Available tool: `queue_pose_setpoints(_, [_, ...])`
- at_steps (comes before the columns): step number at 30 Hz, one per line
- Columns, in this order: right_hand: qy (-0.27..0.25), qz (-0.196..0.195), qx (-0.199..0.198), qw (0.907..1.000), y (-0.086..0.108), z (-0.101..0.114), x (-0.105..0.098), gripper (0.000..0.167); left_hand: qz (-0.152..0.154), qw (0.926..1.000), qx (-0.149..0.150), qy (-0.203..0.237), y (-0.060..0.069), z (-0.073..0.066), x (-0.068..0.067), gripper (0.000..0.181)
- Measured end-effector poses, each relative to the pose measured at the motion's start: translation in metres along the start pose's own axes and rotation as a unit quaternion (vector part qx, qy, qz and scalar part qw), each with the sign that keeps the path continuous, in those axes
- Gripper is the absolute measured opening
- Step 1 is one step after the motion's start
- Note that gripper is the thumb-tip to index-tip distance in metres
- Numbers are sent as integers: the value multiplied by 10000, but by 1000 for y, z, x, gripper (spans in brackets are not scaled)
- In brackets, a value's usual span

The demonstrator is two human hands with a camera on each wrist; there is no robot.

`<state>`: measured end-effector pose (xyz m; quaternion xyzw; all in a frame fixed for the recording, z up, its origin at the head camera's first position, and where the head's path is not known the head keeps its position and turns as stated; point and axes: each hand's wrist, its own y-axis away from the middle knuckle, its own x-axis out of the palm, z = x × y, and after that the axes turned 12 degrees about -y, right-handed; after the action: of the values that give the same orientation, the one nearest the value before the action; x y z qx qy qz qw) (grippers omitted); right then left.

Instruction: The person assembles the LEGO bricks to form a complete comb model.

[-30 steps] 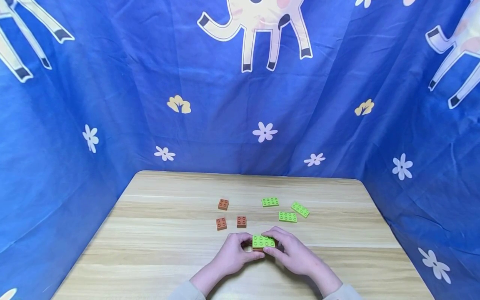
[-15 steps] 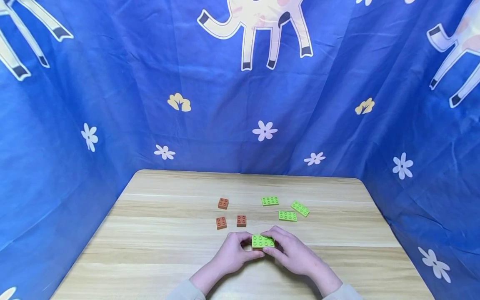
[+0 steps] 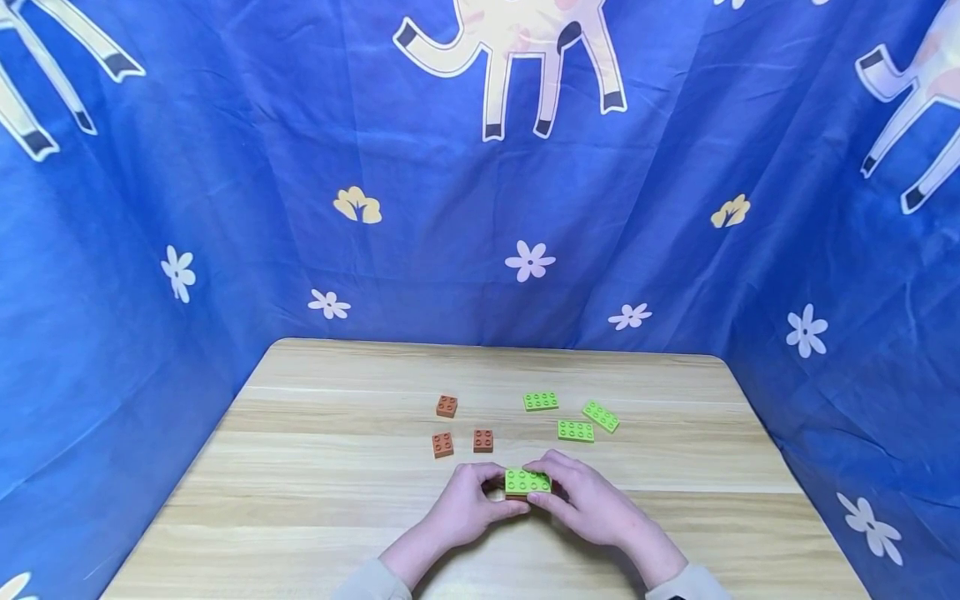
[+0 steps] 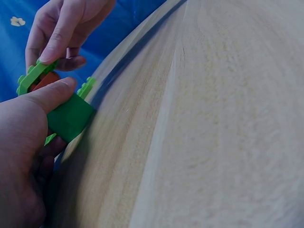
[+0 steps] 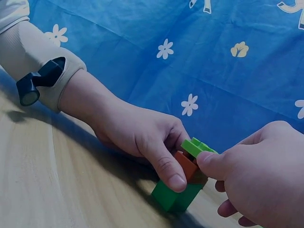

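A stack of toy building bricks stands on the table between the two hands. Its base is a dark green block (image 5: 175, 198), with an orange-brown brick (image 5: 188, 166) above it. On top lies a lime green plate (image 3: 525, 481) with studs; whether it sits flush on the brown brick I cannot tell. My left hand (image 3: 474, 502) grips the stack from the left, its thumb across the near side. From the right, my right hand (image 3: 588, 500) pinches the lime plate between thumb and fingers. The fingers on the far side are partly hidden.
Three orange-brown square bricks (image 3: 483, 441) lie loose beyond the left hand. Three lime plates (image 3: 576, 431) lie beyond the right hand. The wooden table (image 3: 315, 467) is bordered by a blue patterned curtain (image 3: 450, 250) at the back and sides.
Both hands keep their hold on the stack in the same place. The lime plate shifts very slightly to the right at most.
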<state>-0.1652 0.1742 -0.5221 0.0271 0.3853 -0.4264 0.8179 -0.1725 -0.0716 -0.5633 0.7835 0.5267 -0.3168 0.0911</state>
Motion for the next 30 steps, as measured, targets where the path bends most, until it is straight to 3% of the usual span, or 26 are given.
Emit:
queue_pose_setpoints(9, [446,27,-203,9988,-5,1,-5,31,34,10000,-77,-18,0,-1,-1,30])
queue_pose_setpoints(19, [577,75,-87,9983,-5,2,-5,31,36,9999,-96,7,-1,-1,-2,32])
queue_pose_setpoints(30, [703,89,-286,9971,-6,1,-6,31,-31,9999,-117,-100,0,-1,-1,32])
